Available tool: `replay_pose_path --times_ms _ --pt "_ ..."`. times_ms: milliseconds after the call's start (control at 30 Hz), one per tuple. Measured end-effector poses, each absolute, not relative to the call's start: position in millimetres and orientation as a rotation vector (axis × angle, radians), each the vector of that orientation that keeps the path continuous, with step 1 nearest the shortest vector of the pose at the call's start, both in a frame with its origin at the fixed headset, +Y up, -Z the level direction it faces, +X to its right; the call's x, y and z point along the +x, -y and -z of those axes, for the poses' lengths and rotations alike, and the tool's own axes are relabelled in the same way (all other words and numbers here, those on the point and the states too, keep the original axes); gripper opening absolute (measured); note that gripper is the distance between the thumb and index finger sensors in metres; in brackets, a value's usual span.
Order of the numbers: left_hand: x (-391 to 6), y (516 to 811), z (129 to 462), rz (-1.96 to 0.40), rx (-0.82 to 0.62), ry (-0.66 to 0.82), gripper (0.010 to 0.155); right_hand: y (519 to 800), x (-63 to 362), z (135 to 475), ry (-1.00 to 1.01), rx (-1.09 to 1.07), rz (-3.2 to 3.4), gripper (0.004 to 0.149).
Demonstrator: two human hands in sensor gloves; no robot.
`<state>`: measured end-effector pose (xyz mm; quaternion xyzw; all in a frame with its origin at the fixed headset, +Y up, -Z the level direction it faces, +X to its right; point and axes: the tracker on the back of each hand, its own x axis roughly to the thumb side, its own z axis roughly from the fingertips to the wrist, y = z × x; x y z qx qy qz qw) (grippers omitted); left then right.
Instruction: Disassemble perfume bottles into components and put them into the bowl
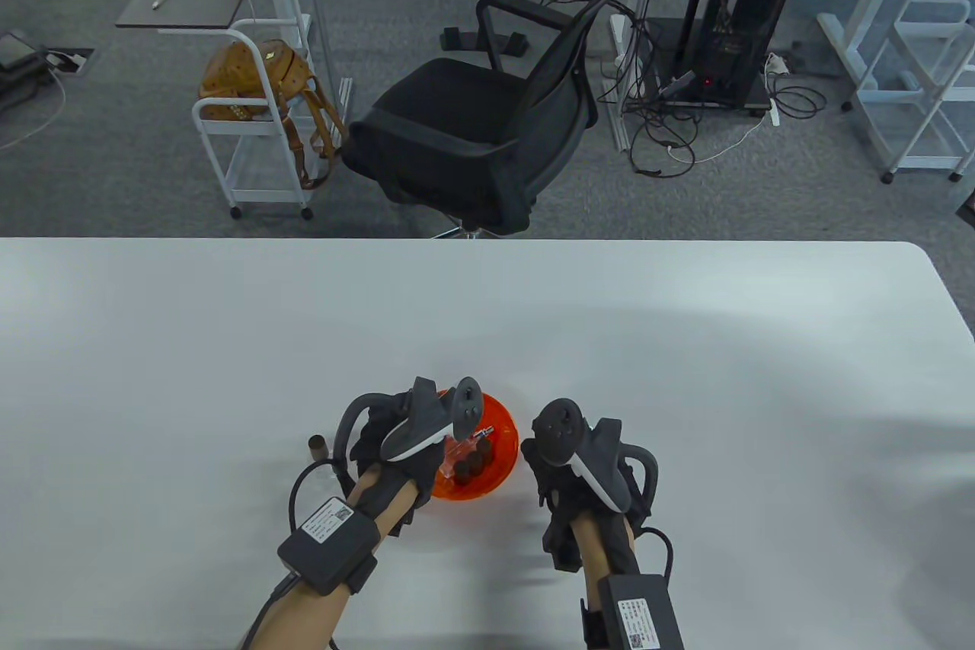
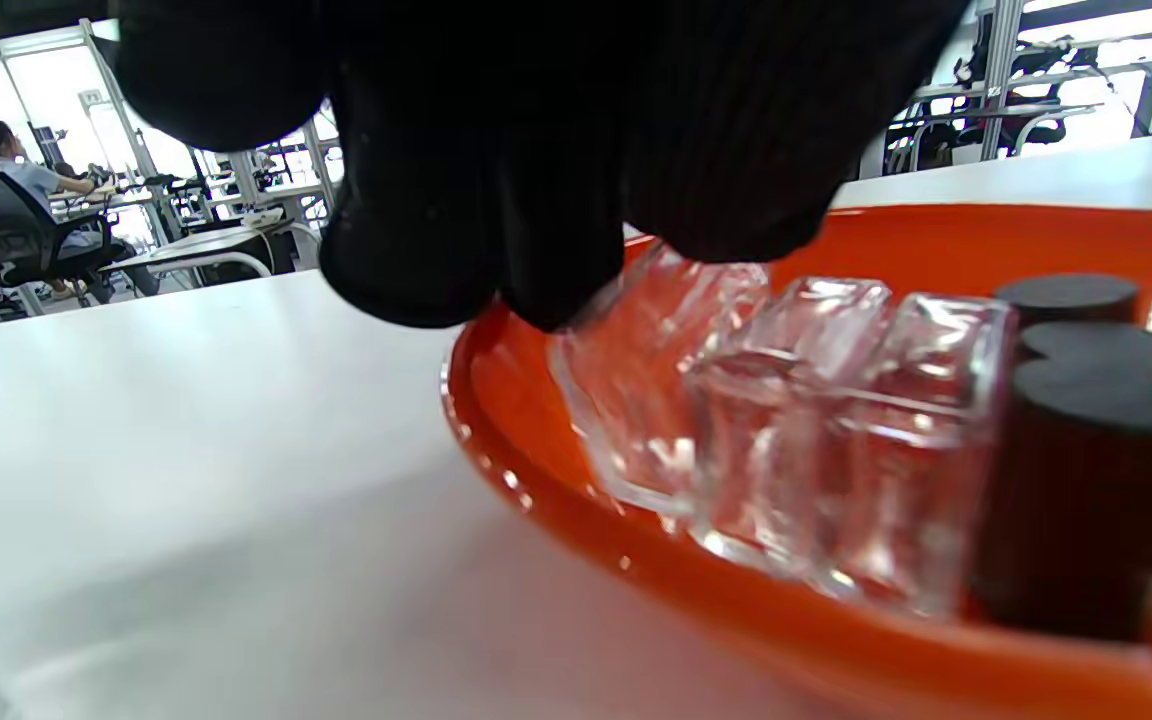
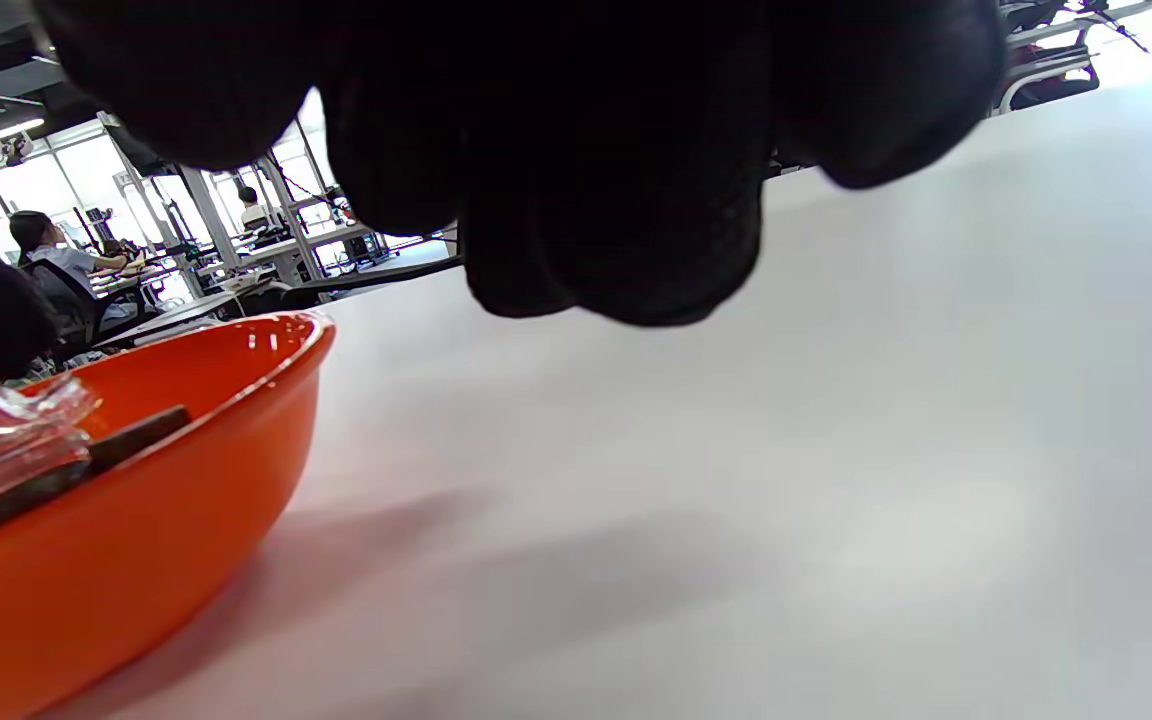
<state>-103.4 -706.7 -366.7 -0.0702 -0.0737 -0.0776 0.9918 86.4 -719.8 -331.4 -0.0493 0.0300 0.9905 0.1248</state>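
Note:
An orange bowl (image 1: 512, 444) (image 2: 536, 490) (image 3: 156, 520) sits near the table's front edge. Inside it lie clear glass bottles (image 2: 836, 440), several dark round caps (image 1: 472, 463) (image 2: 1086, 470) and a small metal spray pump (image 1: 484, 433). My left hand (image 1: 381, 430) (image 2: 496, 260) hovers over the bowl's left side. Its fingertips pinch the top of the leftmost glass bottle (image 2: 636, 370), which leans inside the bowl. My right hand (image 1: 554, 478) (image 3: 616, 240) hangs just right of the bowl, low over the table. Its fingers are loosely curled and nothing shows in them.
A small brown cylinder (image 1: 316, 443) stands on the table left of my left hand. The white table (image 1: 685, 345) stretches far and to both sides. Beyond its far edge stand a black office chair (image 1: 487, 124) and a white cart (image 1: 259, 109).

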Motion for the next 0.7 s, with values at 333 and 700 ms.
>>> replay_pose_path --times_ms 333,700 --pt "-189 642 344 -0.062 -0.023 0.07 0.061 720 86 331 -0.098 -0.138 -2.896 0.055" --pt "-295 710 324 -0.327 -0.158 0.023 0.091 723 81 327 -0.139 -0.094 -2.896 0.054"
